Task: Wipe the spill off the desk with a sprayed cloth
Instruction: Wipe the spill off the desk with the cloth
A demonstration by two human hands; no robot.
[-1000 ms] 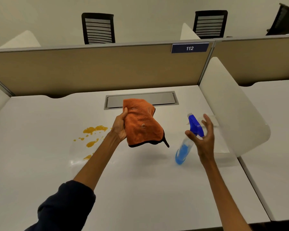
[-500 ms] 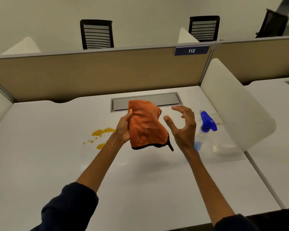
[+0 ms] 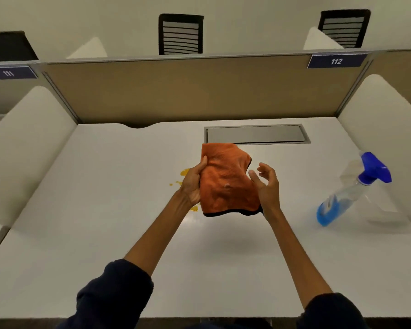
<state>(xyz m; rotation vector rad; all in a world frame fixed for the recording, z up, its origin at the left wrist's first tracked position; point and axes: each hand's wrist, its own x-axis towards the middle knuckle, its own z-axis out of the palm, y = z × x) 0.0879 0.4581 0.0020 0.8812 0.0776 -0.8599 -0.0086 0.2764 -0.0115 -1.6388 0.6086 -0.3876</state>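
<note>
Between spraying and wiping, by the look of it. Orange microfibre cloth (image 3: 226, 179), nappy, dark-hemmed, limp, held above mid-desk by left hand (image 3: 195, 184), fingers closed on its left edge. Right hand (image 3: 266, 184) just beside the right edge, fingers loosely spread, gripping nothing. Yellow spill (image 3: 185, 172) partly hidden beneath. Next: bunch and press down. Clear spray bottle (image 3: 349, 193), blue liquid, near desk's (image 3: 105, 210) right edge.
</note>
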